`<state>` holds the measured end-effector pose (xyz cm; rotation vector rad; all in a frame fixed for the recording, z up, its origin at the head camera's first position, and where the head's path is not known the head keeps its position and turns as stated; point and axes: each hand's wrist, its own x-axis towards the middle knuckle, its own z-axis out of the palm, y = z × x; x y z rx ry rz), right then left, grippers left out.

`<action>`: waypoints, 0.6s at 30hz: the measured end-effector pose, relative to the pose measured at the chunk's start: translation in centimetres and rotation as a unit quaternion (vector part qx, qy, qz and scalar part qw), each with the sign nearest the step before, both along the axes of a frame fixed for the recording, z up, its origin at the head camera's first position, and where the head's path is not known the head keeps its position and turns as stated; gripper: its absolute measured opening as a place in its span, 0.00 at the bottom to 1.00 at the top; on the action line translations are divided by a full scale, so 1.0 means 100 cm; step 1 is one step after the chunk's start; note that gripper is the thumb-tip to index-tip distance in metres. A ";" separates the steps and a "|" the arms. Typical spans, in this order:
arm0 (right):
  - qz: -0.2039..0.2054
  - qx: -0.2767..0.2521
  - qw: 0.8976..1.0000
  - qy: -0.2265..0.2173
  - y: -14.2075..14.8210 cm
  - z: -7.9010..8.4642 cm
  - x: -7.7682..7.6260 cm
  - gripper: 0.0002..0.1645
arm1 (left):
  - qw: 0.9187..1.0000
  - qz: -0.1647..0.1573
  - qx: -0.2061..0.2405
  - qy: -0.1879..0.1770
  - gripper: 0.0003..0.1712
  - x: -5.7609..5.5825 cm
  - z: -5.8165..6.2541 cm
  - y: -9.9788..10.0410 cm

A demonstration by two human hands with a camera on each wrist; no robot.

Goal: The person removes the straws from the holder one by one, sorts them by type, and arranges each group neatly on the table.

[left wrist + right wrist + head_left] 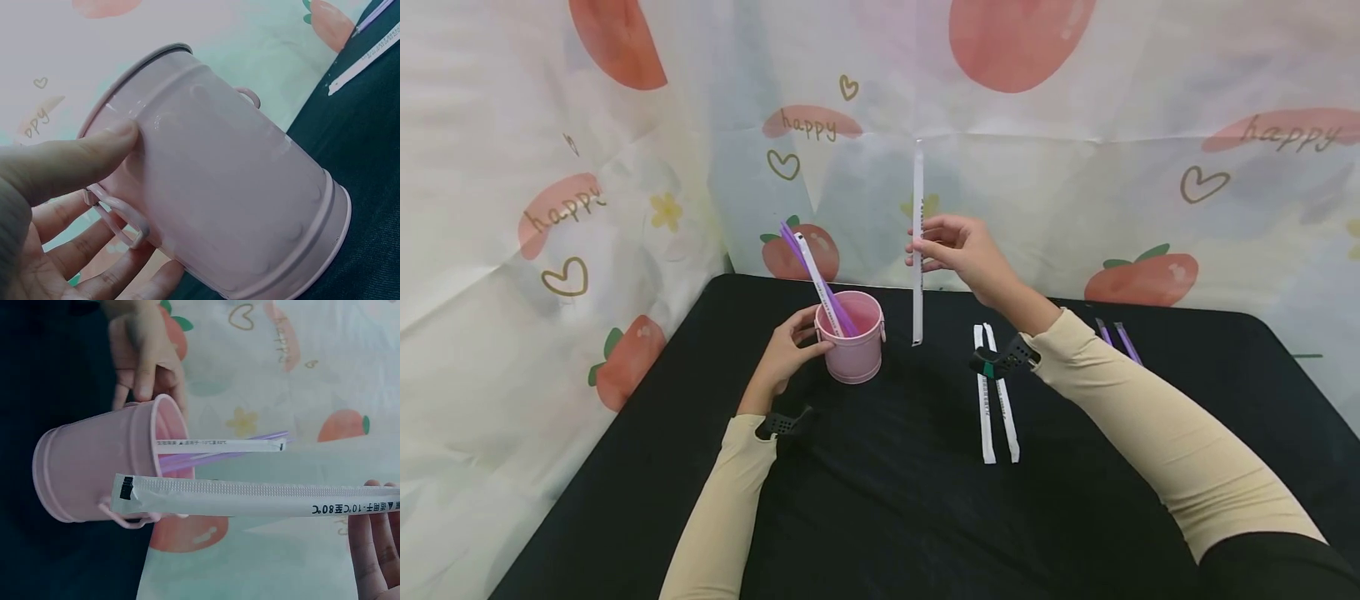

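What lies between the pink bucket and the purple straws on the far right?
In the head view, two white straws lie there; the right arm and a held straw are above.

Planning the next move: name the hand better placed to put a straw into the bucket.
Probably the right hand: it holds a wrapped straw upright near the pink bucket, which the left hand grips.

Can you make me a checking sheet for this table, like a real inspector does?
Surface: black table.
Job's things: pink bucket holding purple straws and a wrapped straw; two white wrapped straws lying on the table; more purple sticks at right, partly hidden.
Clutter: nothing seen.
Hands: left hand holds the bucket; right hand pinches another white straw, upright.
Cables: nothing seen.
Surroundings: creased, patterned backdrop.
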<state>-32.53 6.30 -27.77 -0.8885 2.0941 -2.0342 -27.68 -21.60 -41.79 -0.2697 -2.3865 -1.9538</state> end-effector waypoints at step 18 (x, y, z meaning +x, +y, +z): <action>0.003 0.037 0.999 -0.004 0.077 -0.019 0.022 0.10 | 1.000 -0.011 0.011 -0.009 0.34 0.020 0.028 0.009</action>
